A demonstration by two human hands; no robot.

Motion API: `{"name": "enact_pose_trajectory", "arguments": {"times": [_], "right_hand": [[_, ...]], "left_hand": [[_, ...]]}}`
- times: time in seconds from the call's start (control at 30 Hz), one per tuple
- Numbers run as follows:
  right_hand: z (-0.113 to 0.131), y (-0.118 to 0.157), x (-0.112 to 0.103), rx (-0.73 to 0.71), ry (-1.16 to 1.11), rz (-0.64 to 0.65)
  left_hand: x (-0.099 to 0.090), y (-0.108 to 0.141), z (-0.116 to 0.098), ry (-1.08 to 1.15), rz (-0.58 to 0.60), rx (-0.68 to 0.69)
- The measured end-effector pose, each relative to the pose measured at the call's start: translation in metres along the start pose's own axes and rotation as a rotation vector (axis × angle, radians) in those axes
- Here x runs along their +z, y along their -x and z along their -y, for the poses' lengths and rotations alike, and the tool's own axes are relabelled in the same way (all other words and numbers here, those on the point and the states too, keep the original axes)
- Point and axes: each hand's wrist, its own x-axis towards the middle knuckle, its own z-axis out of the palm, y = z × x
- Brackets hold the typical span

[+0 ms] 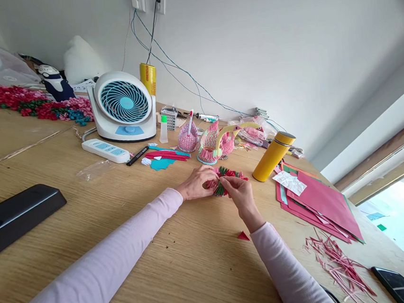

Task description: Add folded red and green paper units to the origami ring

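fingers of the left hand (200, 182) clamp a ridged red, green and pink folded-paper ring (222, 172) toward the wood-grained desk (183, 253)'s far edge; those of the right hand (241, 194) pinch together against it.

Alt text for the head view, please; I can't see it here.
The left hand holds a red, green and pink folded-paper piece on a light brown wooden table while the right hand pinches at it. Beyond stand a white-and-blue desk fan and a yellow cylindrical flask; red paper sheets lie at the picture's right.
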Motion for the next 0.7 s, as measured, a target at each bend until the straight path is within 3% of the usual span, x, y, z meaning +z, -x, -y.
{"name": "enact_pose_trajectory", "arguments": {"times": [0.53,0.7], "right_hand": [[0.0051,0.0068,0.0009,-0.084,0.320,-0.019],[0.0029,0.0066,0.0004,-0.103,0.495,-0.018]], "left_hand": [[0.0025,0.0010,0.0004,0.021,-0.038,-0.004],[0.0065,0.0027,0.0017,0.054,-0.063,-0.061]]}}
